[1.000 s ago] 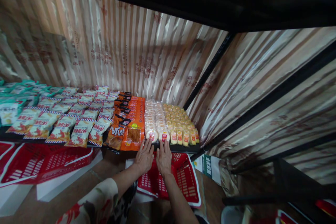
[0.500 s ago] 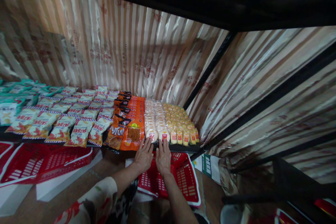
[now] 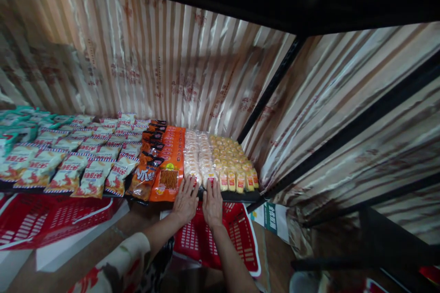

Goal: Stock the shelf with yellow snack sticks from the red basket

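My left hand [image 3: 186, 199] lies with fingers stretched out against the front of a row of round white pastries in clear wrappers [image 3: 191, 155]. Beside it, my right hand [image 3: 212, 202] touches the front of the neighbouring row of wrapped pastries [image 3: 206, 155], its fingers also extended and flat. Neither hand grips anything. To the right of these rows stand small yellow wrapped cakes [image 3: 232, 162] with red labels. An orange snack bag [image 3: 168, 165] lies just left of my left hand. My fingertips hide part of the front packs.
Pale blue-and-orange snack bags [image 3: 67, 171] and green bags [image 3: 20, 121] fill the black shelf's [image 3: 237, 196] left side. Red baskets stand below, one under my hands [image 3: 252, 238] and one at left [image 3: 68, 215]. A slanting black post [image 3: 275, 82] and striped curtain [image 3: 137, 55] bound the shelf.
The view has shifted slightly, so the shelf goods appear a little further left. My hands remain at the front of the two pastry rows, with their fingers reaching a little further over the front packs.
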A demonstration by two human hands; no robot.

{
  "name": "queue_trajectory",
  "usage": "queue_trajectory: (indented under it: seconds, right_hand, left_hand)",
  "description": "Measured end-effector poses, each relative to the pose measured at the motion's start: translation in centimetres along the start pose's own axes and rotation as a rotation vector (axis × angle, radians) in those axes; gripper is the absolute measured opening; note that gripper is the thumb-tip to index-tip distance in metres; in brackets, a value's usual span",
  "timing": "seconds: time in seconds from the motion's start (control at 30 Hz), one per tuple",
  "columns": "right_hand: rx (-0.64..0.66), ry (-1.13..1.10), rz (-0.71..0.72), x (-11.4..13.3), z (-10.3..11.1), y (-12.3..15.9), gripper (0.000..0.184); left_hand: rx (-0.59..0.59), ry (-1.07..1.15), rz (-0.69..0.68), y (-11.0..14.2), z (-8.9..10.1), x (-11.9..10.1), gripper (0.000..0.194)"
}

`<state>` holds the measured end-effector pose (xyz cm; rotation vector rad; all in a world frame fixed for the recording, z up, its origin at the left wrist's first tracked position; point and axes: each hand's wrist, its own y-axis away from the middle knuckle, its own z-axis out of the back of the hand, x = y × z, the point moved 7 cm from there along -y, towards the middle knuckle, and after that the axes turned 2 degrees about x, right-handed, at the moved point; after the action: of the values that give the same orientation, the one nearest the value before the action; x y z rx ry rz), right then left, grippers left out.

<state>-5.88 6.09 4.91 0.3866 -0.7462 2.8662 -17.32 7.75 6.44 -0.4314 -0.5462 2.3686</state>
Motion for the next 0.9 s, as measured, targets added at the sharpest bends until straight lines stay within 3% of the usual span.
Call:
queue_trajectory:
  seconds: [0.17,0.43,0.63,0.9]
  right_hand:
    - [0.003,-0.022,0.038,-0.2,-0.6,-0.1,0.053]
    - [-0.063,-0.032,0.130,1.6,1.1,0.3,0.054]
    - [0.015,-0.146,0.223,6.8,1.1,2.3,0.054]
    - [0.065,-0.326,0.278,15.4,1.0,5.6,0.052]
  left_hand:
    - [0.035,-0.002,0.022,-0.1,-0.4,-0.2,0.053]
    - [0.017,0.057,0.084,1.2,1.2,-0.5,0.059]
    - [-0.023,0.009,0.190,5.2,3.6,1.1,0.050]
    - [-0.097,-0.075,0.366,10.1,9.2,6.1,0.049]
